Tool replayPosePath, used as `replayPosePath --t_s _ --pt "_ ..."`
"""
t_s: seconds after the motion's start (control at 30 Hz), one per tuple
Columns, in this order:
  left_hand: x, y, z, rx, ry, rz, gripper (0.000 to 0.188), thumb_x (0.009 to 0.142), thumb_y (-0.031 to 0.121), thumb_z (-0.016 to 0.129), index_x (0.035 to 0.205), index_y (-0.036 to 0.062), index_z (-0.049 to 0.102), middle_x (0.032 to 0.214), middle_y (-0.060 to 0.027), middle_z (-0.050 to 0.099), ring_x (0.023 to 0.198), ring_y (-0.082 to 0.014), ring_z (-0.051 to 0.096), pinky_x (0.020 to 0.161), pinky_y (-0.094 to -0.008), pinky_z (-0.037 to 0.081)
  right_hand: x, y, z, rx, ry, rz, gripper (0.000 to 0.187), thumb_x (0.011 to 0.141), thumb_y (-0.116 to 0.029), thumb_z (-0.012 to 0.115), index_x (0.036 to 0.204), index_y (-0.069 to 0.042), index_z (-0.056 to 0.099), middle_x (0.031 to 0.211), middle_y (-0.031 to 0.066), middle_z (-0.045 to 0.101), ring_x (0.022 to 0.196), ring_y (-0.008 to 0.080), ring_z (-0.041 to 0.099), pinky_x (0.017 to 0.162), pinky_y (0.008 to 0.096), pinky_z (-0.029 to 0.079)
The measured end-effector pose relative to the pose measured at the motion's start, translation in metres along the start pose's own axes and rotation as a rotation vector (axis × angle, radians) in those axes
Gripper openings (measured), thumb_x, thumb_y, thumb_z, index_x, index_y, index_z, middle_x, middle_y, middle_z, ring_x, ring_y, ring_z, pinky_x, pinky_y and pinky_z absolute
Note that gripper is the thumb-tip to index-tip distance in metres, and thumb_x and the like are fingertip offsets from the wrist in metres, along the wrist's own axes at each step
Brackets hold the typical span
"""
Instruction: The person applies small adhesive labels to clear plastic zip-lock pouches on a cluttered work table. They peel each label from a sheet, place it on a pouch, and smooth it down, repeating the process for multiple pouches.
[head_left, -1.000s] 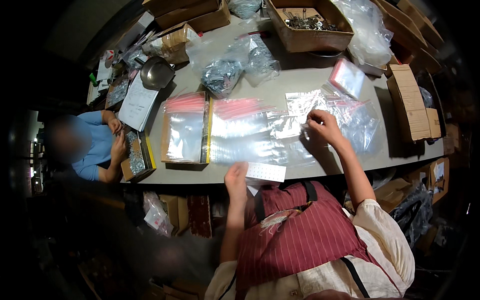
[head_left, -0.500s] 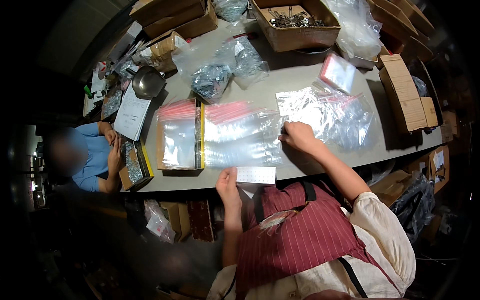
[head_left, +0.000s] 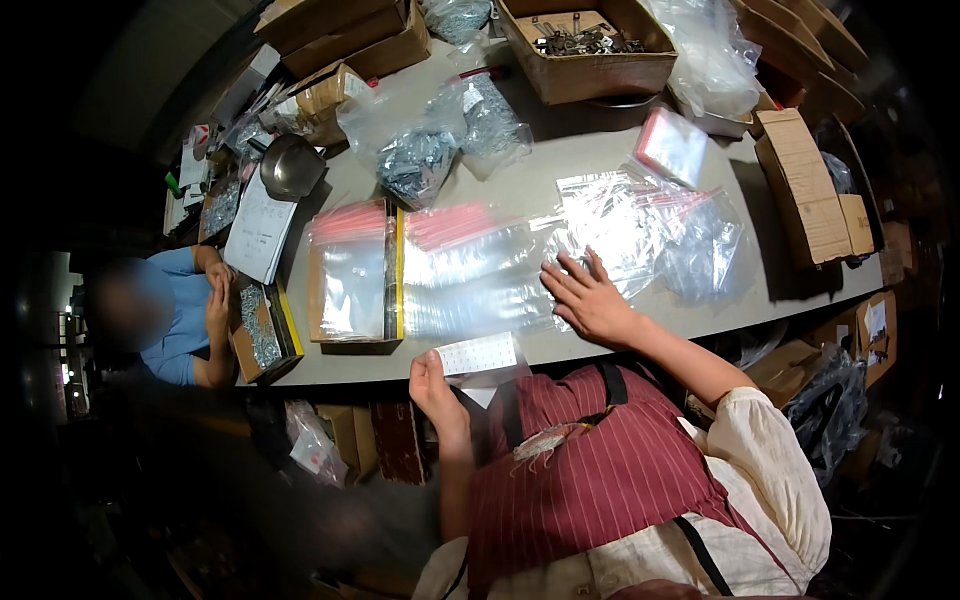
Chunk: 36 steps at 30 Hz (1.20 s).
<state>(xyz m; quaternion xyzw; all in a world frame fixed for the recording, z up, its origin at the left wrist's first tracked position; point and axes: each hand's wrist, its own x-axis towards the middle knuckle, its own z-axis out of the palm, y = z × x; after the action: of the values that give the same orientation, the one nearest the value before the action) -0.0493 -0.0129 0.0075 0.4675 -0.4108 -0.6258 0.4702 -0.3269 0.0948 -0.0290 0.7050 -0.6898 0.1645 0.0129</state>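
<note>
My left hand point(head_left: 434, 390) pinches a sheet of small white labels point(head_left: 478, 353) at its left end, just off the table's front edge. Fingers spread, my right hand point(head_left: 593, 303) lies palm down by the right end of a fanned row of clear zip bags point(head_left: 460, 280) with red tops. Beyond that hand, a shiny clear bag point(head_left: 605, 205) reflects the light, and more loose bags point(head_left: 705, 245) lie to its right. At the row's left end, a carton point(head_left: 398, 270) with a yellow edge is packed with similar bags point(head_left: 350, 265).
Bags of metal parts point(head_left: 415, 165) lie at the back, near a metal pan point(head_left: 291, 168) and written papers point(head_left: 262, 232). An open box of metal pieces point(head_left: 590, 75) stands far back. On the left a person in blue point(head_left: 185, 310) sits beside a small parts box point(head_left: 262, 335).
My right hand has opened from a closed pinch and moved slightly nearer, now flat with fingers spread. My left hand has shifted left and a little down, tilting the label sheet.
</note>
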Motion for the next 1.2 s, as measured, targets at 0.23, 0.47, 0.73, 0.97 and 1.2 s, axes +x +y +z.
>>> replayPosePath --t_s 0.23,0.47,0.73,0.97,1.2 --pt "0.001 -0.001 0.004 0.044 -0.035 0.016 0.02 0.104 0.017 0.057 0.094 -0.0004 0.058 0.088 -0.0069 0.065 0.079 -0.0106 0.06 0.073 -0.0255 0.048 -0.011 0.054 -0.014 -0.121 -0.03 0.225 0.05 0.104 -0.032 0.046 0.148 -0.009 0.047 0.156 0.0069 0.043 0.152 0.0325 0.022 0.122 0.0604 -0.002" --pt "0.0 -0.008 -0.006 0.171 -0.162 0.073 0.021 0.102 0.012 0.059 0.111 -0.0076 0.063 0.102 -0.0101 0.069 0.091 -0.0124 0.063 0.08 -0.0252 0.049 -0.022 0.061 -0.038 -0.007 0.177 0.207 0.031 0.091 -0.009 0.063 0.122 -0.005 0.061 0.136 0.012 0.059 0.139 0.0386 0.04 0.117 0.0664 0.016" --pt "-0.018 0.017 0.054 0.757 -0.29 0.279 0.015 0.098 0.016 0.064 0.099 0.0016 0.068 0.074 -0.0161 0.067 0.065 -0.0191 0.066 0.061 -0.0356 0.05 0.042 -0.063 -0.054 0.819 0.071 0.067 0.022 0.092 -0.014 0.067 0.109 -0.001 0.06 0.103 0.0169 0.064 0.098 0.0351 0.062 0.085 0.0418 0.051" --pt "-0.019 0.013 0.049 0.648 -0.331 0.245 0.017 0.099 0.016 0.063 0.096 -0.0006 0.068 0.072 -0.0158 0.067 0.063 -0.0186 0.066 0.059 -0.0332 0.049 0.05 -0.074 -0.054 0.714 0.059 0.039 0.019 0.087 -0.013 0.068 0.1 -0.002 0.059 0.095 0.0147 0.061 0.092 0.0357 0.058 0.082 0.0441 0.047" --pt "-0.018 0.001 0.034 0.591 -0.292 0.239 0.02 0.1 0.016 0.061 0.102 -0.0028 0.069 0.076 -0.017 0.069 0.068 -0.0161 0.066 0.064 -0.0322 0.051 0.056 -0.084 -0.052 0.344 0.209 -0.244 0.023 0.078 -0.011 0.07 0.098 -0.006 0.059 0.091 0.0108 0.059 0.088 0.0302 0.058 0.08 0.0409 0.047"
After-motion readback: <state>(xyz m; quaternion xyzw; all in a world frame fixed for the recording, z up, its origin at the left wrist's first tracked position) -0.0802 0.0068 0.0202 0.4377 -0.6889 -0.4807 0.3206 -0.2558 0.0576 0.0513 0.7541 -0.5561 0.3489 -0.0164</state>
